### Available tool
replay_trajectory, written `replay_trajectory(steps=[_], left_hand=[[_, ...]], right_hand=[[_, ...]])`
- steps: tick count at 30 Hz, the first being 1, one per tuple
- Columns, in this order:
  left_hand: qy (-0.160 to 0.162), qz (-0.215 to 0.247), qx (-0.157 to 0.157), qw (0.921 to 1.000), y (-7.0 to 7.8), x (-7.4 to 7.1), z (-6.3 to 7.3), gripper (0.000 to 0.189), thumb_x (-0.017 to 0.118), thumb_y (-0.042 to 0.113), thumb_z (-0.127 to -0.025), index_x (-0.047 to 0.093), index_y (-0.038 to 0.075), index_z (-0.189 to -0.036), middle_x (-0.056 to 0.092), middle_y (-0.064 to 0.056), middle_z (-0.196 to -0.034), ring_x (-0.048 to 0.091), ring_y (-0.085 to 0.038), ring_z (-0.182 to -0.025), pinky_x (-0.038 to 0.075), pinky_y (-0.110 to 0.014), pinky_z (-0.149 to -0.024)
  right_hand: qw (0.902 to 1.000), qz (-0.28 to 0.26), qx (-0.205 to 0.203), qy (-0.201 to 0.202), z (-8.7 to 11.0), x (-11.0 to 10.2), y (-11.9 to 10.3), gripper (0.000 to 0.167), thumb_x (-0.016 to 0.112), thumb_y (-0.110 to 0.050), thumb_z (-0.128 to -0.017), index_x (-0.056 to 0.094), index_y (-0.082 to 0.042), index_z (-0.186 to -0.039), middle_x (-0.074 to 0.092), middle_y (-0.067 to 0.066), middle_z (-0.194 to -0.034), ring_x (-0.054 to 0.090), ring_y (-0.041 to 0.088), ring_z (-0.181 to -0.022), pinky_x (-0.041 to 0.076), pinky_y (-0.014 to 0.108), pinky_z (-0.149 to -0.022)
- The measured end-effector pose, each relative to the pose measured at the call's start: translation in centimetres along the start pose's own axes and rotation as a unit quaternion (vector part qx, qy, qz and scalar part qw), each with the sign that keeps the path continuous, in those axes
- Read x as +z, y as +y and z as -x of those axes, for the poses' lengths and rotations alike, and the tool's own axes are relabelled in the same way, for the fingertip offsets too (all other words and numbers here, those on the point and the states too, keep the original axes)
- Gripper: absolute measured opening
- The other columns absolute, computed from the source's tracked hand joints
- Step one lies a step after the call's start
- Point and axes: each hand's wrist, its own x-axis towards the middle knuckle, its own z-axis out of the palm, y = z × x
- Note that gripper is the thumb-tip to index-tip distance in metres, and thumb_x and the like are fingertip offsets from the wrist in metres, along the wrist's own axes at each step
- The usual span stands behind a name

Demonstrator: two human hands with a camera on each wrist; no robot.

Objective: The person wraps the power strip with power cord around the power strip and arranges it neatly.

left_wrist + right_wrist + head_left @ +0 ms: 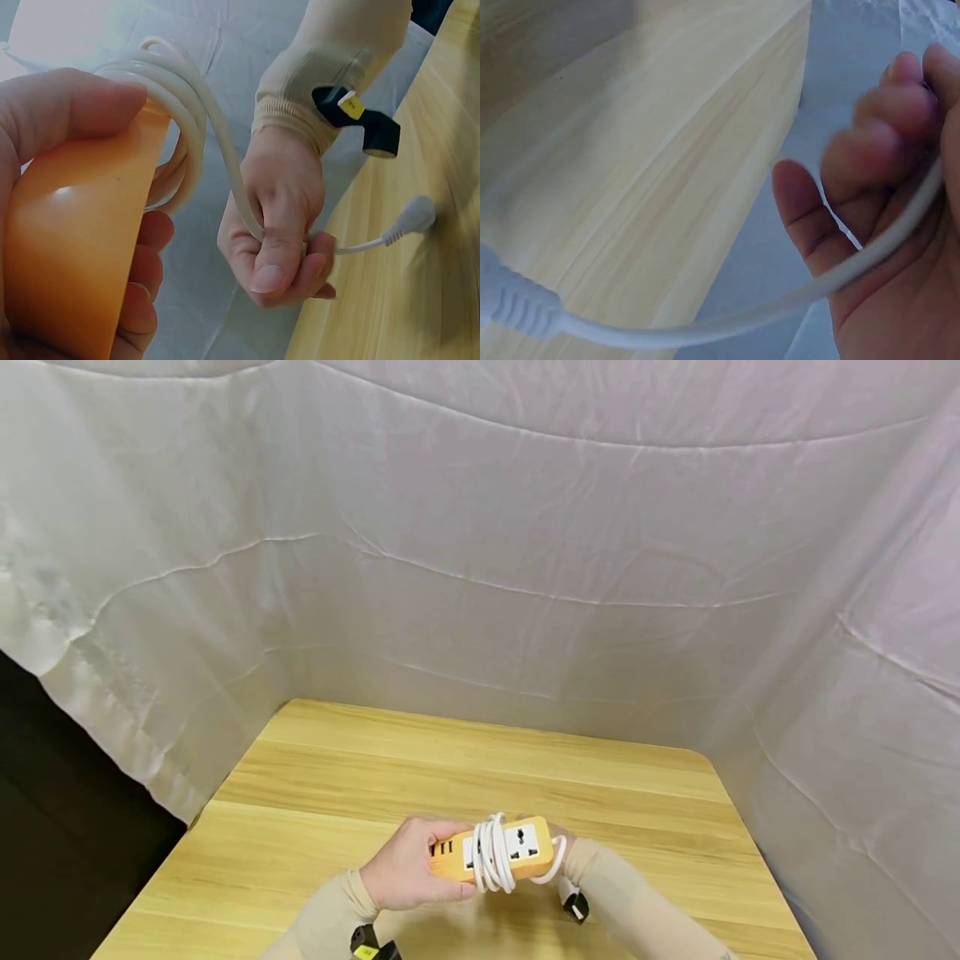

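Observation:
My left hand [408, 864] grips the left end of an orange power strip [543, 837], thumb across its near side and fingers wrapped around the body. White sockets and small USB ports face up in the head view. Several loops of white cord [492, 853] circle the strip's middle. In the left wrist view, my right hand [277, 210] pinches the cord's free length between thumb and curled fingers, beyond the strip's end. The plug [412, 217] hangs from the short tail past that hand. In the head view the strip largely hides the right hand.
Both hands are above a light wood-grain table [450, 760]. Pale grey fabric [525, 527] hangs around its back and sides, with a dark gap [67, 793] at the left. A black wrist-worn device [367, 939] sits at the left sleeve, another [576, 906] by the right wrist.

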Motion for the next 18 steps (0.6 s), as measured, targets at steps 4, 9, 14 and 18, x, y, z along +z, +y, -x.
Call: replay_trajectory(steps=[4, 9, 14, 18], left_hand=[[-0.013, 0.021, 0.023, 0.9994, 0.1, 0.0, 0.0, 0.052, 0.082, 0.021, -0.073, 0.065, 0.016, -0.122, 0.07, 0.004, -0.099, 0.062, -0.007, -0.073, 0.053, -0.027, -0.057], [-0.022, 0.026, 0.033, 0.9989, 0.0, 0.0, 0.1, 0.05, 0.082, 0.021, -0.074, 0.065, 0.015, -0.121, 0.07, 0.004, -0.098, 0.062, -0.006, -0.072, 0.053, -0.027, -0.057], [-0.036, 0.033, 0.033, 0.9982, -0.1, 0.0, 0.2, 0.049, 0.082, 0.02, -0.074, 0.065, 0.015, -0.12, 0.07, 0.005, -0.099, 0.062, -0.006, -0.073, 0.053, -0.027, -0.058], [-0.045, 0.037, 0.034, 0.9977, -0.1, 0.0, 0.2, 0.048, 0.081, 0.021, -0.075, 0.065, 0.014, -0.12, 0.07, 0.005, -0.099, 0.062, -0.005, -0.073, 0.053, -0.026, -0.058]], right_hand=[[0.9939, -0.097, 0.051, 0.008, -1.6, -3.1, -8.9, 0.012, 0.06, -0.013, -0.083, 0.066, -0.005, -0.077, 0.058, -0.011, -0.067, 0.048, -0.002, -0.059, 0.048, 0.02, -0.056], [0.9851, -0.156, 0.062, -0.036, -2.0, -4.0, -10.0, 0.015, 0.057, -0.005, -0.087, 0.064, 0.003, -0.077, 0.058, -0.01, -0.064, 0.047, 0.0, -0.053, 0.049, 0.021, -0.053], [0.9835, -0.163, 0.035, -0.071, -2.0, -4.6, -8.8, 0.009, 0.065, -0.009, -0.086, 0.069, -0.003, -0.093, 0.067, -0.003, -0.079, 0.057, 0.002, -0.066, 0.054, 0.028, -0.064], [0.9816, -0.173, 0.002, -0.081, -1.9, -5.0, -7.8, 0.015, 0.072, -0.01, -0.083, 0.071, -0.005, -0.098, 0.07, 0.003, -0.086, 0.061, 0.004, -0.072, 0.055, 0.03, -0.069]])
